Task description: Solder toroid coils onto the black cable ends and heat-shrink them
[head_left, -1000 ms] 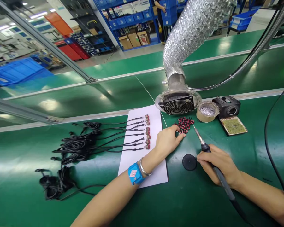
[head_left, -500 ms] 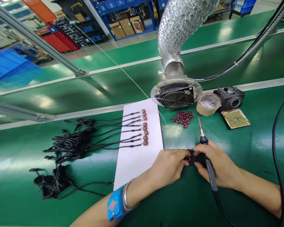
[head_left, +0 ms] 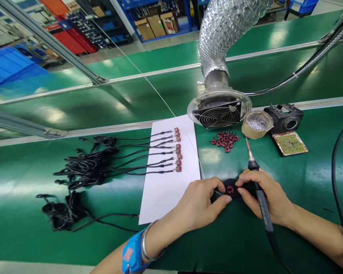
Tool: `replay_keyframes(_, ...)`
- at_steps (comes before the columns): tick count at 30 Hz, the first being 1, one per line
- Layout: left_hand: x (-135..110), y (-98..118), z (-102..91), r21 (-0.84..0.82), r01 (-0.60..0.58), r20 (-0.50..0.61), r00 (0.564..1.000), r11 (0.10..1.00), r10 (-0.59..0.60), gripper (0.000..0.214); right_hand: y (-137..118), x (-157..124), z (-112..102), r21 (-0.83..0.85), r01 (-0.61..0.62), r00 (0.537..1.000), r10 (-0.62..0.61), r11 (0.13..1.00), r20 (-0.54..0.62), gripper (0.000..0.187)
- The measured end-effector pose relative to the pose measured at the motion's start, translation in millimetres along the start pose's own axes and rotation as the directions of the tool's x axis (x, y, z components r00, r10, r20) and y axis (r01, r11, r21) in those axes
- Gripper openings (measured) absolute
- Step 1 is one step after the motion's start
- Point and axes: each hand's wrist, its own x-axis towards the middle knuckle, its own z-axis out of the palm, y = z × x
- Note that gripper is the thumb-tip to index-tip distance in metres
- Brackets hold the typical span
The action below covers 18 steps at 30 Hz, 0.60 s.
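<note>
**Observed.** The black disc (head_left: 227,182) lies flat on the green bench (head_left: 74,236), and one small red-and-black coil (head_left: 230,189) sits at the disc's centre.

**Left hand** (head_left: 201,203): the fingers are curled. Thumb and forefinger are drawn narrow and pinch the left rim of the disc.

**Right hand** (head_left: 267,198): it is closed round the handle of the soldering iron (head_left: 255,169). Its thumb and forefinger tips also touch the right rim of the disc. The iron's tip points up and away from the disc, clear of the coil.

**Surroundings.**
- Beyond the disc lies a heap of coils (head_left: 225,139) of the same kind.
- Further beyond stand the extractor fan (head_left: 220,112) and a pot of metal wool (head_left: 257,123).
- Beyond the disc and to its right is the iron stand (head_left: 284,118) with its sponge tray (head_left: 290,143).
- Left of the disc, and apart from it, a white sheet (head_left: 165,190) carries a row of black leads (head_left: 148,158).
- A thin pale wire (head_left: 196,154) runs in from beyond the disc toward the left hand. Whether that hand holds it, I cannot tell.

**Assessment.** The work in hand appears to be settling the coil on the disc.
- Steadying the disc from opposite rims looks sound, since it stops the disc sliding on the smooth bench.
- The weak point is the right hand, which divides its grip between iron and disc.
- The handle should be trapped firmly in the palm so the hot tip cannot swing toward the left fingers.
- The coil should sit flat and central before the fingers let go
</note>
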Motion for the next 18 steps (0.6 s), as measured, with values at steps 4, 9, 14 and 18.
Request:
replay_keyframes(4,1.1,9.1,0.7,-0.062,0.040,-0.014,0.999,0.997,-0.041,0.027,-2.2,3.3,4.4,0.011,-0.018,1.000,0.019,1.000,-0.019,0.030)
replay_keyframes(9,3.3,6.5,4.7,-0.101,0.017,-0.032,0.999,0.995,-0.020,0.018,-6.9,5.6,3.4,0.004,0.040,0.996,-0.039,0.999,-0.078,0.034)
replay_keyframes(14,4.1,1.3,2.8,-0.146,-0.006,-0.018,1.000,0.989,0.004,0.016,-7.0,4.0,4.7,0.013,0.206,0.977,-0.205,0.978,-0.058,0.039)
replay_keyframes(18,5.8,-0.3,1.6,-0.175,-0.063,-0.027,0.998,0.983,0.059,0.017,-1.9,-1.4,4.5,-0.070,0.243,0.969,-0.239,0.967,0.068,0.040)
